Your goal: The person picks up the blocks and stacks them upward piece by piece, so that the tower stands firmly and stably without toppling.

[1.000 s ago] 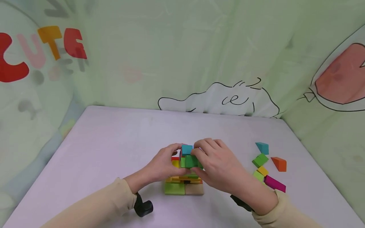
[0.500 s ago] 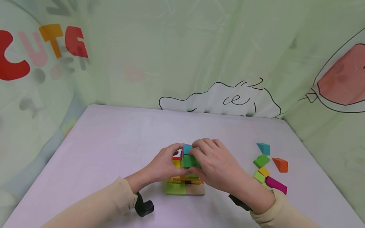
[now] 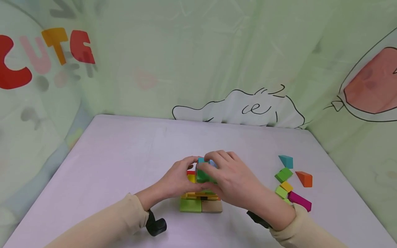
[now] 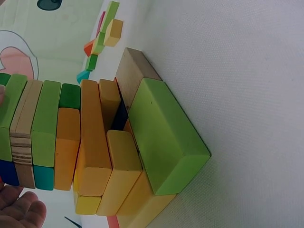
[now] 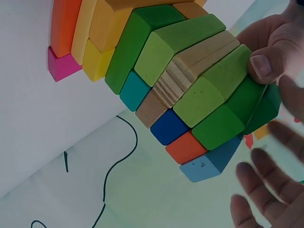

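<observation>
A tower of colored wooden blocks [image 3: 190, 205] stands near the front of the table. My left hand [image 3: 180, 177] grips its upper part, with the thumb [image 5: 266, 66] across the green blocks and the fingers [image 4: 28, 211] round the far side. At the top, my right hand [image 3: 231, 177] pinches a dark green block [image 3: 202, 176], index finger lying across its front. The other right fingers [image 5: 268, 190] spread beside the tower. A blue block [image 3: 201, 160] shows just behind the index finger. Much of the tower's top is hidden by both hands in the head view.
Loose blocks lie to the right: a blue wedge [image 3: 286, 161], an orange wedge [image 3: 304, 179], a green block [image 3: 283, 175], a yellow block [image 3: 286, 186] and a magenta block [image 3: 300, 201]. A printed curtain [image 3: 198, 51] hangs behind the table [image 3: 139, 144].
My right hand has shifted slightly left, the dark green block sliding left with it along the tower's top. Its fingers now cover more of that block. The left hand has stayed in place.
</observation>
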The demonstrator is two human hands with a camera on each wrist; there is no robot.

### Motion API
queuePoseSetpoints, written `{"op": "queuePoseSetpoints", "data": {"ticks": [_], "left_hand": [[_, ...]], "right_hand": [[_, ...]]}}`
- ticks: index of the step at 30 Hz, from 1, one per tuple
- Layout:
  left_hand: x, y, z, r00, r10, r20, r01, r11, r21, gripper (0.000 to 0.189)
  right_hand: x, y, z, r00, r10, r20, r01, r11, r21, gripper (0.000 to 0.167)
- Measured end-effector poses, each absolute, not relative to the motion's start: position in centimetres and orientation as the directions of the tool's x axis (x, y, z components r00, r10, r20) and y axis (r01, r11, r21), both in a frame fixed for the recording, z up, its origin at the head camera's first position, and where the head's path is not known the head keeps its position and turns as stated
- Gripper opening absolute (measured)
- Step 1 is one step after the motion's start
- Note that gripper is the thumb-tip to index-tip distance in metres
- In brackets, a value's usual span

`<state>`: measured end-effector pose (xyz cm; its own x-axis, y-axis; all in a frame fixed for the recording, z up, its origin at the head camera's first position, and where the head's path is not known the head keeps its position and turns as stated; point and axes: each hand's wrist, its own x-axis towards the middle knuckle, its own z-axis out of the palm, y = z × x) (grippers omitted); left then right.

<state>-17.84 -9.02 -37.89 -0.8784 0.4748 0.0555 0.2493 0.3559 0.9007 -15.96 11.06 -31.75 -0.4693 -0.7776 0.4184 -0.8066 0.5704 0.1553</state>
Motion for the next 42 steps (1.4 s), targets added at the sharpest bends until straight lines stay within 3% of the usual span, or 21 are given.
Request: {"op": "queuePoseSetpoints", "data": {"ticks": [5,16,31,35,39,42], "left_hand": [[-17.9,-9.1,-37.9,-0.881,0.471,0.048,0.243,0.363,0.900,0.067],[-17.8,-9.1,-37.9,-0.884,0.467,0.024,0.224,0.377,0.899,0.067],[-17.8,-9.0,-37.8,-0.885,0.466,0.022,0.221,0.377,0.900,0.066],[-17.8,-9.1,-37.8,-0.883,0.469,0.029,0.228,0.375,0.899,0.066],[-17.7,-9.0,-37.6,-0.888,0.460,0.021,0.221,0.387,0.895,0.068],[-17.7,-8.9,-37.5,-0.892,0.452,0.008,0.213,0.406,0.889,0.072]], "right_hand": [[-16.5,10.8,-32.0,-0.418,-0.802,0.426,-0.865,0.495,0.085,0.039],[-17.0,11.2,-31.9,-0.452,-0.808,0.379,-0.863,0.503,0.043,0.032],[-17.0,11.4,-31.9,-0.449,-0.814,0.368,-0.866,0.498,0.045,0.036],[-17.1,11.9,-31.9,-0.441,-0.800,0.407,-0.877,0.480,-0.006,0.042],[-17.1,13.9,-31.5,-0.506,-0.749,0.428,-0.844,0.532,-0.067,0.031],[-17.3,16.5,-31.6,-0.575,-0.693,0.435,-0.792,0.605,-0.083,0.033]]}}
